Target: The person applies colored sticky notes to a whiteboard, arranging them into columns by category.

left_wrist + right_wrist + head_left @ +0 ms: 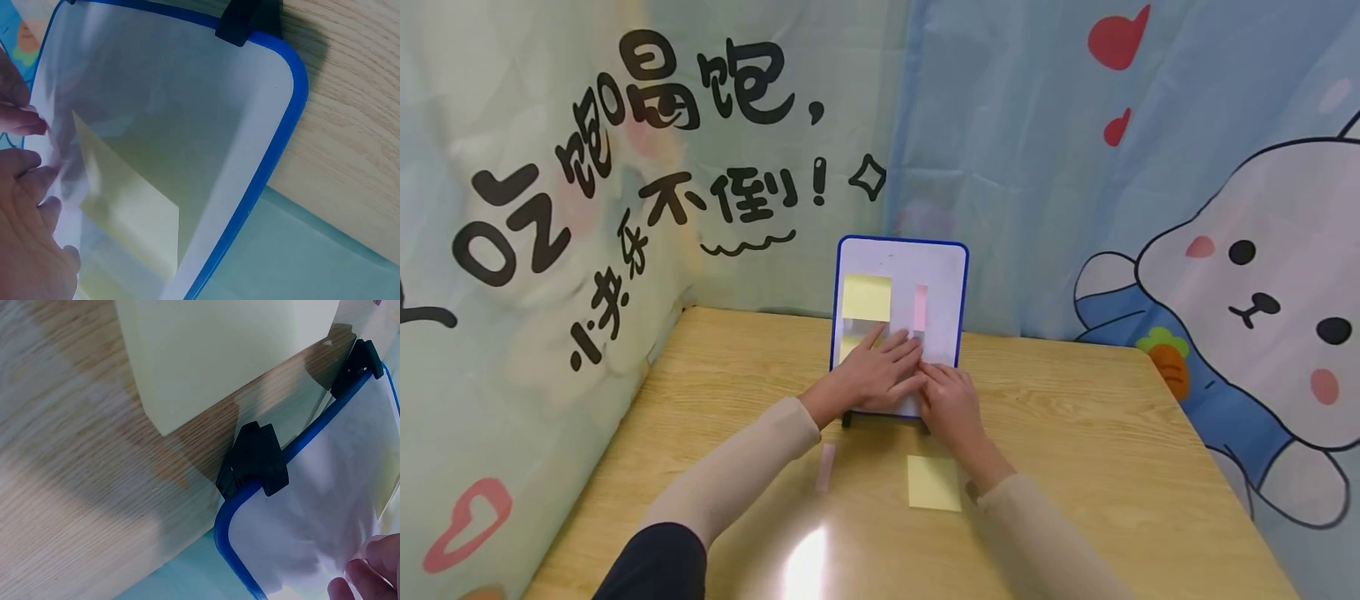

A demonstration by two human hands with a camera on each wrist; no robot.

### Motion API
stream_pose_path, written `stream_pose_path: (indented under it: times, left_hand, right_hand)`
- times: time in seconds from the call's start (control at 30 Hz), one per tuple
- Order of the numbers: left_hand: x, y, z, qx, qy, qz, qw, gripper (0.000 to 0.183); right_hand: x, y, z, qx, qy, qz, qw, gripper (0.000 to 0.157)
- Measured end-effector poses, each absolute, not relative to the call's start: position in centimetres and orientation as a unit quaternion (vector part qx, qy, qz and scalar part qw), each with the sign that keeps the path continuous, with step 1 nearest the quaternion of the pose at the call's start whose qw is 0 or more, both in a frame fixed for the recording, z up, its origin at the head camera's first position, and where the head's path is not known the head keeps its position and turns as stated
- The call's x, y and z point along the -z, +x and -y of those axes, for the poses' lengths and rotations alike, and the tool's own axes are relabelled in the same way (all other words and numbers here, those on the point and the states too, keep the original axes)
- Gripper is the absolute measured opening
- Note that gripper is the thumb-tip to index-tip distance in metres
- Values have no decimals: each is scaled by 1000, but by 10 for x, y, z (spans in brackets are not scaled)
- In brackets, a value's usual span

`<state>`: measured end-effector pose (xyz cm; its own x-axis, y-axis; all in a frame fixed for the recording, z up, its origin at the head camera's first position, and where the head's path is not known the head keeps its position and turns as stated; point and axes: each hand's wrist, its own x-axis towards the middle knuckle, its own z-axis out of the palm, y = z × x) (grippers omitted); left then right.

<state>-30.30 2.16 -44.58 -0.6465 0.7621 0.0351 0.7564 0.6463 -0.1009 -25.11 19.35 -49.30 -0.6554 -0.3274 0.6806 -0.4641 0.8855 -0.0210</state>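
A small whiteboard point(940, 267) with a blue frame stands upright on the table. It bears a yellow sticky note point(867, 297), a second yellow note point(849, 345) partly hidden by a hand, and a narrow pink sticky strip point(920, 307). Spread across the lower board, my left hand point(883, 371) touches its surface with fairly straight fingers. Close beside it, the fingertips of my right hand point(951, 402) pinch a pale pink strip point(55, 140) against the board, mostly covered by the fingers. Right-hand fingers point(369, 572) also show at the corner of the right wrist view.
Black clip feet point(257, 459) hold the board's lower edge. On the wooden table point(1060, 433) lie a yellow sticky-note pad point(932, 483), near the right wrist, and a pink strip pad point(825, 467), near the left forearm. Printed curtains point(1015, 183) hang behind.
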Motion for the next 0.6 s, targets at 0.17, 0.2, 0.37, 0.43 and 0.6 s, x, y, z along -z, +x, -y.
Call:
stream_pose_path:
  times: [0.17,0.2,0.37,0.43,0.6]
  left_hand:
    - [445,-304,-24,-44,-417,907,32,68]
    - [445,-303,-23,-44,-418,907,32,68]
    - [446,-301,-21,-42,-426,903,31,68]
    - [447,-300,-20,-44,-428,902,31,68]
    - [449,-299,-19,-44,-427,903,31,67]
  right_hand:
    - [491,-249,-196,-98,221,908,344,22]
    - [491,-249,-196,-100,221,908,342,22]
    - [491,-249,-195,-106,222,906,345,24]
    - [491,-249,-195,-106,223,905,346,24]
    - [492,-250,-195,-107,216,912,333,23]
